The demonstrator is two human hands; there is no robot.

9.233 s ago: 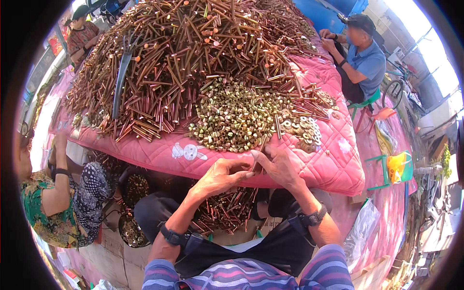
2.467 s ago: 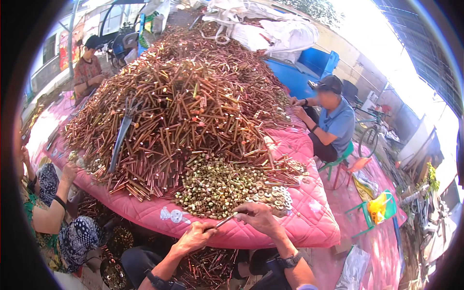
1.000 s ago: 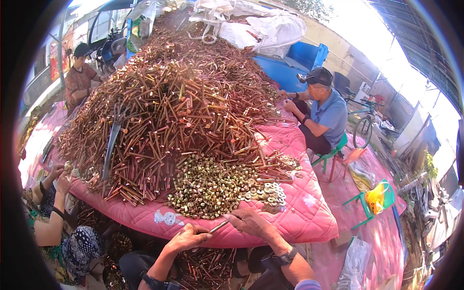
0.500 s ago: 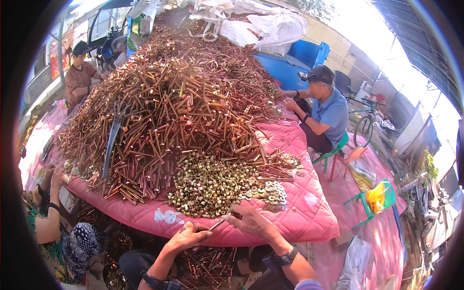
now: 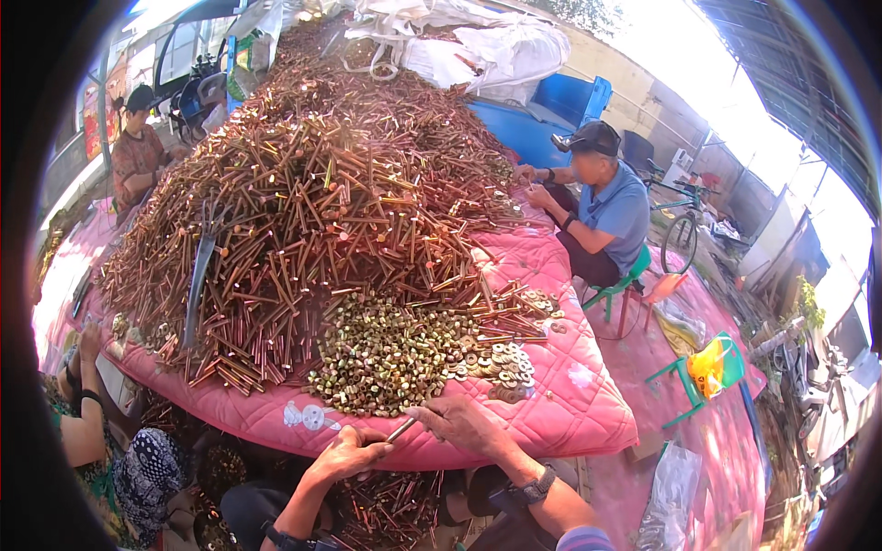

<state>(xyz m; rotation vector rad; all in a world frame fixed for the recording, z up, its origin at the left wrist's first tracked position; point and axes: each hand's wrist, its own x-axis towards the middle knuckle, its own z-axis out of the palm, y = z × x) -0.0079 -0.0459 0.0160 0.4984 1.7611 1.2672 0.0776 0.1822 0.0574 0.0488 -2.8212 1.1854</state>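
My left hand [image 5: 354, 453] pinches the lower end of a metal bolt [image 5: 401, 429] at the front edge of a pink quilted pad [image 5: 588, 413]. The bolt slants up to the right. At its upper end, my right hand [image 5: 459, 424] closes its thumb and fingers; whether a nut is between them is too small to tell. Just beyond my hands lies a heap of brass-coloured nuts [image 5: 390, 354]. Flat washers [image 5: 505, 367] are spread to the right of the nuts. Behind them rises a large mound of copper-coloured bolts [image 5: 303, 211].
A fork-like tool [image 5: 197, 285] stands in the mound at left. Across to the right, a person in a blue shirt [image 5: 611, 216] sits on a green stool; others work at left. A green chair [image 5: 707, 376] holds a yellow bag. More bolts [image 5: 390, 510] lie below the pad.
The view has shifted slightly, so the scene sits a little to the left. My hands keep the bolt between them, with hardly any change in grip.
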